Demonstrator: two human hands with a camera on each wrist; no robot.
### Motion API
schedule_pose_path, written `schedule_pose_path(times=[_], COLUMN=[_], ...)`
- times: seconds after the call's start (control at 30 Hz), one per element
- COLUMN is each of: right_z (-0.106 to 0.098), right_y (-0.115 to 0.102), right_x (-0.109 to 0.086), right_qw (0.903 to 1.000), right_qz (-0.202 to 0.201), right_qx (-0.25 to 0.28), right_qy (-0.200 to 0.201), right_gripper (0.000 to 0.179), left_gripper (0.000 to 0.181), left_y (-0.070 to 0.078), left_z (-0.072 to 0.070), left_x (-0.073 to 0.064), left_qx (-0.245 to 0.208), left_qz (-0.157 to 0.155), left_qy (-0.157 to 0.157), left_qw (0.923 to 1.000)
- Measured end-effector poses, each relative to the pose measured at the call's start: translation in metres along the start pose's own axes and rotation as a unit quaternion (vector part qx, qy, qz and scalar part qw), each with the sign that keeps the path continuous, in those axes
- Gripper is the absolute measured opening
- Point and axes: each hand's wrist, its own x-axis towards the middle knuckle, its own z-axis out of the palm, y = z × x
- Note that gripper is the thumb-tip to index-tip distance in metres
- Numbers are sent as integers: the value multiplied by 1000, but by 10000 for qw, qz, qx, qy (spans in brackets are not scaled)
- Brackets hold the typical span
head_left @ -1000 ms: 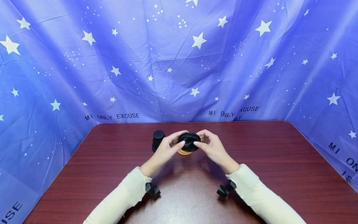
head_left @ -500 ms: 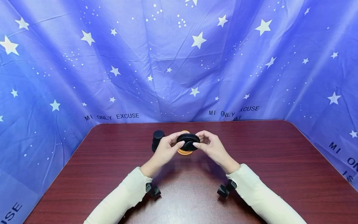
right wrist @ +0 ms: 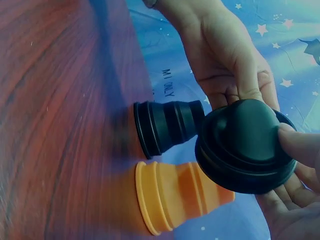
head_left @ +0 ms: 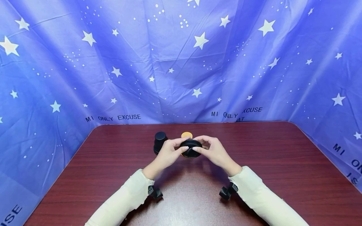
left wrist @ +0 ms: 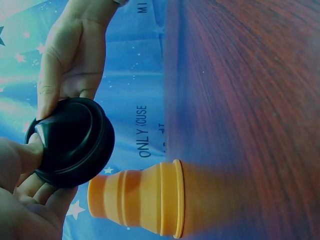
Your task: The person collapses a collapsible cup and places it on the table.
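Observation:
My left hand [head_left: 168, 153] and right hand [head_left: 217, 152] hold a round black collapsible cup [head_left: 191, 144] between them, folded down nearly to a disc. Both thumbs press on its middle, while the other fingers support the far side and rim. In the left wrist view a smooth bulge rises from the disc [left wrist: 75, 140]. The right wrist view shows that bulge [right wrist: 252, 130] too, with the right thumb against its edge. Just behind the held cup stands an orange collapsible cup [head_left: 186, 135], extended and upside down, its wide rim on the table.
Left of the orange cup stands another black collapsible cup [head_left: 160, 141], also extended and upside down, close beside the left hand. The dark red wooden table [head_left: 268, 147] reaches back to a blue star-patterned curtain [head_left: 181, 78]. Black wrist devices [head_left: 155, 192] hang below both sleeves.
Both hands have brought the held black cup slightly lower and nearer to me. The orange cup's top now shows behind it, where earlier its lower edge showed beneath.

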Motion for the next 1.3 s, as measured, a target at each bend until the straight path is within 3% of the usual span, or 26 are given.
schedule_pose_path(times=[0.17, 0.37, 0.5, 0.67, 0.8, 1.07, 1.3], right_z=[-1, 1, 1, 0, -1, -1, 1], right_y=[0, 2, 4, 3, 0, 0, 3], right_x=[1, 0, 0, 2, 2, 2, 2], right_qw=[9995, 9987, 9991, 9969, 9948, 9952, 9956], right_qz=[-78, -239, -329, -403, -373, -322, -412], right_qx=[-272, -459, -258, 139, 248, 232, 201], right_qy=[-162, -39, 101, 661, 913, 898, 814], right_gripper=[28, 21, 17, 20, 21, 21, 20], left_gripper=[38, 38, 42, 47, 45, 39, 39], left_y=[0, 1, 3, 6, 7, 6, 4], left_z=[2, 2, 0, -4, -5, -3, -3], left_x=[0, 0, 1, 3, 4, 5, 6], left_qx=[55, -76, -587, -1106, -1035, -1222, -1021], left_qz=[-70, -124, -55, 85, -26, -106, -317], left_qy=[-67, -151, -133, -64, 46, 305, 529], left_qw=[9999, 9998, 9982, 9938, 9946, 9920, 9929])
